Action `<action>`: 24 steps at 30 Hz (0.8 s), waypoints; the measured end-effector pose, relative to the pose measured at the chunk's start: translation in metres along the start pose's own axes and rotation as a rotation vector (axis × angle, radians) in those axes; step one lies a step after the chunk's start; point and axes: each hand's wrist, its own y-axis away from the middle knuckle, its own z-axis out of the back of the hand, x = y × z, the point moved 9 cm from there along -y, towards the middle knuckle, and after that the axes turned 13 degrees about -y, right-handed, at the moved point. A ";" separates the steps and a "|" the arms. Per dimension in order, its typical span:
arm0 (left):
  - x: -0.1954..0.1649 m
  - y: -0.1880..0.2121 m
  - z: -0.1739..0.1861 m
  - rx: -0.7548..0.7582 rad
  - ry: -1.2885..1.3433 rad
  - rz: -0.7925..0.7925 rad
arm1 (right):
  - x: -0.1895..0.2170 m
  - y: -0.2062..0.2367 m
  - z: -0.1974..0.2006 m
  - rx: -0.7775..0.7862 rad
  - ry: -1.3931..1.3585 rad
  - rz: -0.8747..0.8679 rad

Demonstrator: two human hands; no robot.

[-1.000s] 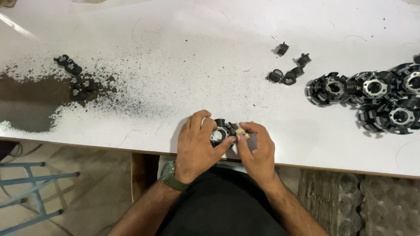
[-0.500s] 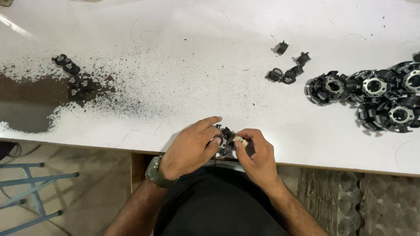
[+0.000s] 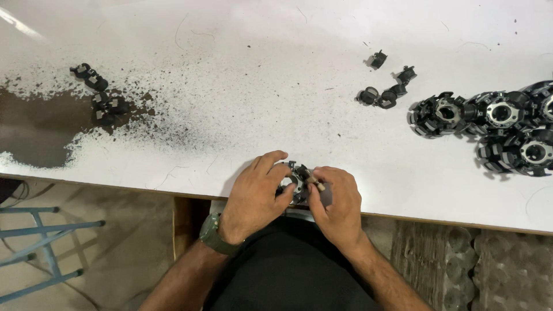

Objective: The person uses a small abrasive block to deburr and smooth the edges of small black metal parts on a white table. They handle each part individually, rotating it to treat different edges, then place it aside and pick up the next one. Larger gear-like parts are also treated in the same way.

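At the near edge of the white worktop [image 3: 276, 86], the left hand [image 3: 256, 198] cups a round black part with a metal centre [image 3: 295, 183], its fingers curled around the rim. The right hand [image 3: 340, 201] has its fingers pressed together on a small pale piece [image 3: 315, 183] at that part's right side; whether it is seated I cannot tell. Far right of the held part lies a cluster of like round black parts [image 3: 495, 124], judged finished. Between them and up from the held part lie a few small black clips [image 3: 386, 86]. Far left, more small pieces [image 3: 101, 98] sit in dark grit [image 3: 34, 129].
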 end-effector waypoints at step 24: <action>0.001 0.008 -0.004 -0.111 0.102 0.073 | 0.018 -0.002 -0.004 0.003 0.052 0.091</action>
